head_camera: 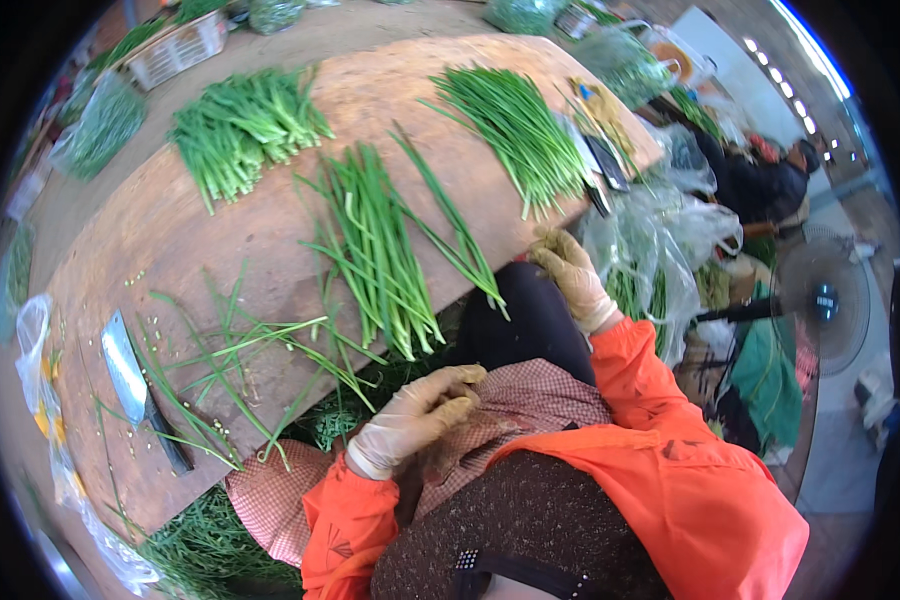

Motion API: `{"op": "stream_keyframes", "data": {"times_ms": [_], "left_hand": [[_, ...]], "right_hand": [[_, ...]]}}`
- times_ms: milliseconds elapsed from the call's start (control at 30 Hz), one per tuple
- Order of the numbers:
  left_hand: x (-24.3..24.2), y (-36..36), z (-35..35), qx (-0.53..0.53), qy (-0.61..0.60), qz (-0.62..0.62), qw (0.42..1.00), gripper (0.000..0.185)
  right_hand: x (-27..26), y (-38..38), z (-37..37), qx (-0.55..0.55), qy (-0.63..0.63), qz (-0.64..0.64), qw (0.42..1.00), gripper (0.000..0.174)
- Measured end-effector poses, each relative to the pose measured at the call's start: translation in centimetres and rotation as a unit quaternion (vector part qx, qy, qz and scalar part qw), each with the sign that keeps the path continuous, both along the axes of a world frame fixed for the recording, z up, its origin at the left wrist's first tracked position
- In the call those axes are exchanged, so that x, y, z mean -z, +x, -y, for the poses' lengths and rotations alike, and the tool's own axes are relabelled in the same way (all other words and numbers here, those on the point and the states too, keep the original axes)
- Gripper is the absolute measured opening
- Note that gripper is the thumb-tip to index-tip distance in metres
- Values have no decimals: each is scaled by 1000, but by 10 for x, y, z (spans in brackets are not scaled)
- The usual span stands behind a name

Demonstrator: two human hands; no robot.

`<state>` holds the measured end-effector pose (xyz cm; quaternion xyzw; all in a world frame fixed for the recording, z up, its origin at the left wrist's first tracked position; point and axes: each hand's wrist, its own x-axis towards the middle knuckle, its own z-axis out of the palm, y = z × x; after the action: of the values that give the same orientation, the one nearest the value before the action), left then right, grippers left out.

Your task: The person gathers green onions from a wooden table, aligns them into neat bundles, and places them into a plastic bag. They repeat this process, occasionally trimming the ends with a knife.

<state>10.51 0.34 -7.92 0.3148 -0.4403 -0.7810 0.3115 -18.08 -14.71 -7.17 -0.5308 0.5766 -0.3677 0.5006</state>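
Note:
My left hand [418,421], in a stained pale glove, hovers over the checked apron [532,386] on my lap. Its fingers are bent, apart from the thumb, and nothing shows between them. By the near table edge is my right hand [568,271], gloved too, above my dark-clad knee; its curled fingers hide whether it grips anything. Before me lies a loose bundle of garlic chives [375,247], white ends overhanging the edge. A few separate chive stalks [454,217] rest to its right. Two tidy piles lie farther back, a left pile [247,127] and a right pile [514,131].
On the wooden table [172,247], a cleaver [129,375] lies left among scattered chive scraps [247,352]. Knives [606,165] lie beside the right pile. Clear plastic bags [660,240] hang about the right edge. A fan [823,304] and a seated person [765,180] are beyond.

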Motion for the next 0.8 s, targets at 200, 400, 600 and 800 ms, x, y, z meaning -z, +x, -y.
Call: {"op": "stream_keyframes", "data": {"times_ms": [200,400,600,800], "left_hand": [[-3,-11,-9,-55,-13,11,998,30],[-1,-17,-33,-137,32,29,990,28],[1,-33,-47,-113,50,114,986,29],[1,-49,-28,-95,93,128,983,32]], "right_hand": [[12,-20,-44,-26,96,119,988,42],[26,19,-25,-93,184,101,973,38],[27,13,-31,-152,154,35,976,42],[30,-10,-34,-120,122,62,983,29]]}}
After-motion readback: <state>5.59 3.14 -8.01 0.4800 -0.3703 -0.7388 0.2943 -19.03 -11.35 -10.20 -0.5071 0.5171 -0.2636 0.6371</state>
